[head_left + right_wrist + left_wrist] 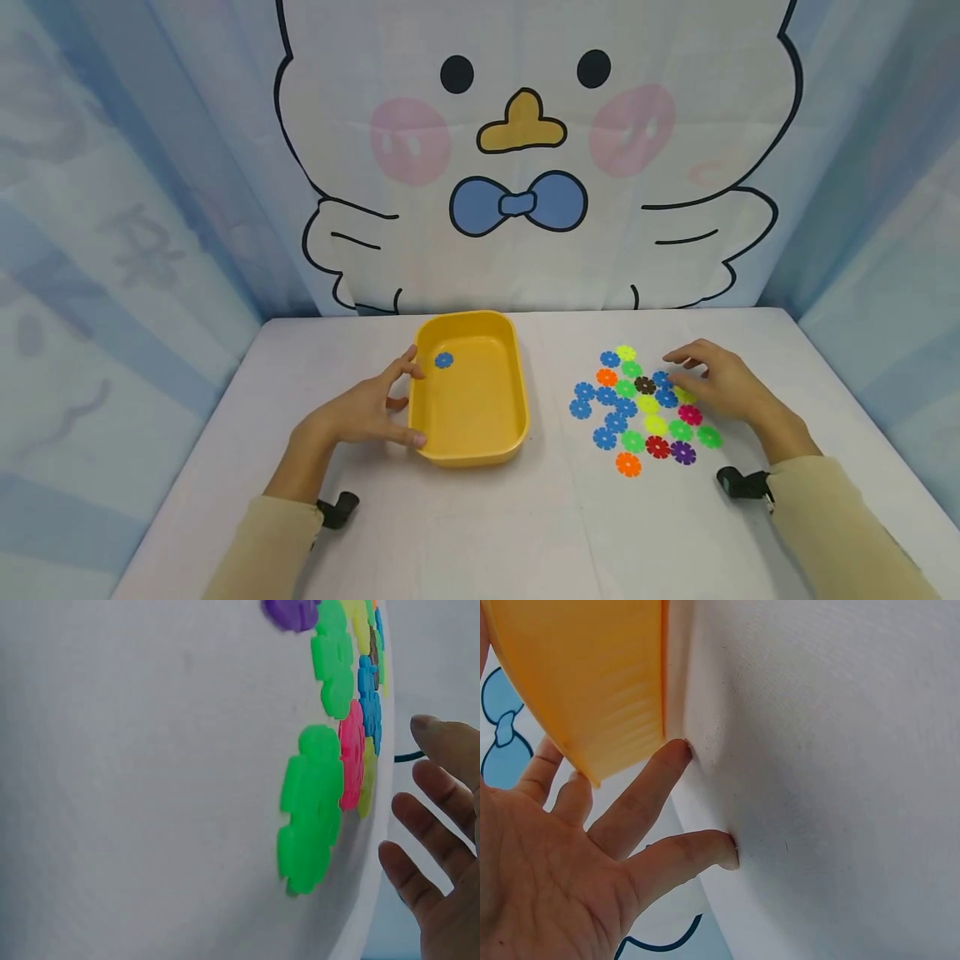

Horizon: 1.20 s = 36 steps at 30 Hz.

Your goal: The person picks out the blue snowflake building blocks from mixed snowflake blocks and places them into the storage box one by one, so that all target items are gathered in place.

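My left hand holds the left side of a yellow tray, its thumb and fingertips at the rim. In the left wrist view two fingers of that hand reach down to the white cloth beside the tray wall. One blue notched disc lies inside the tray toward its far left. My right hand hovers over the right edge of a group of coloured notched plastic discs, fingers loosely bent and apart from the thumb. Beneath its thumb are blue discs and a yellow-green disc, partly hidden.
The group of discs includes orange, purple, red, pink and several green ones. A white cloth covers the table. Behind it hangs a curtain with a printed cartoon. Black wrist mounts stick out near the sleeves.
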Motion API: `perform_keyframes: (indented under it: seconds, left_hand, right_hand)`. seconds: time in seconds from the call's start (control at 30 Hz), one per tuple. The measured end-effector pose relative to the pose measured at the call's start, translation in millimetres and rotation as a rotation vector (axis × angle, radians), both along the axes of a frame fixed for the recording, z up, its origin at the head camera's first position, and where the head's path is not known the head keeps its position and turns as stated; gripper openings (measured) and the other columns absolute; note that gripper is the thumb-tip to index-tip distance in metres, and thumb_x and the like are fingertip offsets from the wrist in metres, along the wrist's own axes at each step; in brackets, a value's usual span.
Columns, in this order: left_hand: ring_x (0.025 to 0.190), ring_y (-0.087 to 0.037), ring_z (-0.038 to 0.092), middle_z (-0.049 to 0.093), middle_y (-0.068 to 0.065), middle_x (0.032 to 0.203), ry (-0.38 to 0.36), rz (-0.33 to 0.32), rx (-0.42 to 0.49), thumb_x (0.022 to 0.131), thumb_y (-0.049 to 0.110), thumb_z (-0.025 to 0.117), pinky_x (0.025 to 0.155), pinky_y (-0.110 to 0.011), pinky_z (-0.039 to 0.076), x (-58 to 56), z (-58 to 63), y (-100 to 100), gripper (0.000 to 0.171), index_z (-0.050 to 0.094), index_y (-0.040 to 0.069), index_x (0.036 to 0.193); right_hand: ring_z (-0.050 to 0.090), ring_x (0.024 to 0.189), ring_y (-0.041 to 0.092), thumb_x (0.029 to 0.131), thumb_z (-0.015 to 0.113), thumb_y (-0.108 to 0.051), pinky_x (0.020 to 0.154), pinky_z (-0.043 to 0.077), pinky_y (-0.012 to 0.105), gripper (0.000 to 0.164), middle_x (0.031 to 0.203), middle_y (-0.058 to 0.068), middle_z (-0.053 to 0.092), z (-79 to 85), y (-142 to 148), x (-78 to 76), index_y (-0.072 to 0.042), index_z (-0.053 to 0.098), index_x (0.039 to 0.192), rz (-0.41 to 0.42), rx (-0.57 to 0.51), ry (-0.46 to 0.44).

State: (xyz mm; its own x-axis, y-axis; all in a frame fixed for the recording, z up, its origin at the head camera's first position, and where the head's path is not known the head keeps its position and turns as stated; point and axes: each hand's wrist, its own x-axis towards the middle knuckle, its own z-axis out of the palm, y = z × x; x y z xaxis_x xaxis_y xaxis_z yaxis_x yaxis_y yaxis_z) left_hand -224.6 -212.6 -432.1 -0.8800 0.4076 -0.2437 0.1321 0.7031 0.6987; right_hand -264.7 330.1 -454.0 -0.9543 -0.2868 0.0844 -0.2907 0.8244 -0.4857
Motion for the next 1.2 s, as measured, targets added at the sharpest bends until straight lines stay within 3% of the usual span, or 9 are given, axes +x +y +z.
perform_keyframes:
  seconds: [0.17, 0.47, 0.7, 0.97, 1.2]
  left_hand:
    - [0.134, -0.033, 0.059, 0.0, 0.011, 0.174, 0.002, -0.003, -0.002, 0.072, 0.05, 0.092, 0.113, -0.057, 0.043, -0.7, -0.3, 1, 0.1, 0.036, 0.022, 0.15]
    - [0.133, -0.032, 0.06, 0.0, 0.011, 0.174, 0.017, -0.011, -0.003, 0.072, 0.05, 0.092, 0.113, -0.054, 0.044, -1.2, 0.8, 0, 0.099, 0.036, 0.023, 0.15]
    - [0.134, -0.033, 0.059, -0.001, 0.011, 0.174, 0.0, -0.009, 0.022, 0.073, 0.047, 0.093, 0.114, -0.053, 0.043, -0.2, 0.0, -1, 0.101, 0.035, 0.022, 0.151]
    - [0.133, -0.033, 0.059, -0.001, 0.013, 0.173, 0.003, -0.014, 0.014, 0.072, 0.049, 0.093, 0.116, -0.056, 0.04, -1.0, -0.5, 2, 0.101, 0.035, 0.023, 0.151]
    - [0.132, -0.034, 0.06, -0.001, 0.011, 0.173, 0.007, -0.009, 0.034, 0.072, 0.048, 0.093, 0.115, -0.051, 0.043, 0.6, 0.3, 1, 0.106, 0.03, 0.022, 0.153]
  right_hand:
    - [0.057, 0.116, 0.04, 0.097, 0.071, -0.016, 0.099, 0.051, 0.063, 0.033, 0.125, 0.017, 0.063, -2.5, 2, -5.4, -0.006, 0.065, 0.128, 0.013, 0.014, -0.046]
    - [0.056, 0.12, 0.042, 0.097, 0.072, -0.021, 0.105, 0.046, 0.066, 0.039, 0.126, 0.022, 0.065, -6.8, 2, -7.3, -0.003, 0.064, 0.13, -0.038, -0.005, -0.109]
    - [0.057, 0.118, 0.042, 0.098, 0.07, -0.021, 0.104, 0.046, 0.066, 0.037, 0.124, 0.022, 0.065, -7.7, 0, -10.2, -0.004, 0.063, 0.131, -0.054, 0.004, -0.117]
    - [0.052, 0.121, 0.046, 0.097, 0.071, -0.036, 0.103, 0.044, 0.069, 0.049, 0.129, 0.024, 0.059, -5.2, 0, -13.1, -0.005, 0.063, 0.134, -0.072, 0.02, -0.17]
    - [0.054, 0.117, 0.043, 0.096, 0.073, -0.031, 0.104, 0.045, 0.067, 0.046, 0.126, 0.023, 0.061, -8.0, 1, -17.4, -0.002, 0.063, 0.13, -0.059, 0.022, -0.173]
